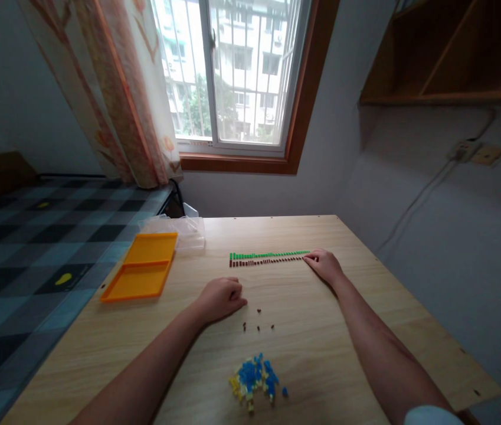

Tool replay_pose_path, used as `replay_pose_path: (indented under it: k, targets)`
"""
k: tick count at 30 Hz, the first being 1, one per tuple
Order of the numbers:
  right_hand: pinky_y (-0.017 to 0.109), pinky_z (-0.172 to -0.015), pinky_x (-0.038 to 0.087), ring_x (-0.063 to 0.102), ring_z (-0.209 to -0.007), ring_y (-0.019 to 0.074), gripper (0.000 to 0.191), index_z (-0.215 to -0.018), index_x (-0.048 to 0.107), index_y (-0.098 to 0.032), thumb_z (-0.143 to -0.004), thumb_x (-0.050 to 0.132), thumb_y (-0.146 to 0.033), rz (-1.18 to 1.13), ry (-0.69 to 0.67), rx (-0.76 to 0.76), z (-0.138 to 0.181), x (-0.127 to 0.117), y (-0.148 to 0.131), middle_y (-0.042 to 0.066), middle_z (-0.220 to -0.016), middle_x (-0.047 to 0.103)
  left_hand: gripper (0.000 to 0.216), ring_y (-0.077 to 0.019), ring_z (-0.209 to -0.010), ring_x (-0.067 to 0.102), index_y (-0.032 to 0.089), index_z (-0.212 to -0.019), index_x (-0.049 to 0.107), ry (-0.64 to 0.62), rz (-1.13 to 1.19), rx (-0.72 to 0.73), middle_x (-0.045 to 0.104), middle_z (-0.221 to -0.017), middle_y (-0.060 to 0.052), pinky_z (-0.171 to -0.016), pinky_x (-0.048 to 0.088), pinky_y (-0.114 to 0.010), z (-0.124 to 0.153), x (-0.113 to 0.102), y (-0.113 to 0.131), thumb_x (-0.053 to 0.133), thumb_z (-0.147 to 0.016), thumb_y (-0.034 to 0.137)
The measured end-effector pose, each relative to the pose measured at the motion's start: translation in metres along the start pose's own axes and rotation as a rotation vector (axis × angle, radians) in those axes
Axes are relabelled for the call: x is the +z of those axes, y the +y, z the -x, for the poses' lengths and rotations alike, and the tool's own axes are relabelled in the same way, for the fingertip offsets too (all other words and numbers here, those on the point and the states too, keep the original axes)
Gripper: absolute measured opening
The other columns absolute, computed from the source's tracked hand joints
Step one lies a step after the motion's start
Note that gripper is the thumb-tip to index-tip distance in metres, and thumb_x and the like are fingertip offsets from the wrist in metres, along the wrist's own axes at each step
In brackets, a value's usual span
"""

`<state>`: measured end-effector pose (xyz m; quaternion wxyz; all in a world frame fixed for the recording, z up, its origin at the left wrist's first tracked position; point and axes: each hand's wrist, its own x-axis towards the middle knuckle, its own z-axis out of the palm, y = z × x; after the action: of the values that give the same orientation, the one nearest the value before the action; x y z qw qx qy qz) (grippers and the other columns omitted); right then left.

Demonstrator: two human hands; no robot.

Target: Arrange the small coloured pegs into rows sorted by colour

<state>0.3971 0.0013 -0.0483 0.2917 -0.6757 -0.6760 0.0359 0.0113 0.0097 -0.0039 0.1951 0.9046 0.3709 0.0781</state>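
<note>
My right hand (324, 265) is at the right end of a row of small brown pieces (268, 261), thumb and fingers pinched together. Whatever sits between those fingertips is too small to make out. Just behind the brown row runs a matching row of small green pieces (270, 255). Curled on the tabletop, my left hand (222, 298) rests left of several loose brown pieces (258, 310); its fingers are closed and their inside is hidden. Nearer to me lies a heap of small blue and yellow pieces (254, 378), with one blue piece (284, 391) apart at its right.
An orange two-part tray (127, 264) lies at the left of the wooden table (206, 383), beside clear plastic packaging (190, 232). A bed with a checked cover (73, 236) adjoins the left edge. The window wall (241, 195) stands behind, another wall to the right.
</note>
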Motion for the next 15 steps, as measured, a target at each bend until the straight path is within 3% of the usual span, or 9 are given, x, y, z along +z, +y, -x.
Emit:
replay_pose_path:
  k: [15]
  targets:
    - [0.032, -0.075, 0.049, 0.066, -0.079, 0.0216, 0.023, -0.087, 0.079, -0.021, -0.085, 0.062, -0.036, -0.063, 0.038, 0.002, 0.0041, -0.0079, -0.0086, 0.007, -0.087, 0.076, 0.032, -0.0123, -0.062, 0.046, 0.018, -0.059, 0.043, 0.006, -0.009, 0.013, 0.055, -0.069, 0.003, -0.059, 0.027, -0.026, 0.0008, -0.0011, 0.0019, 0.066, -0.076, 0.032]
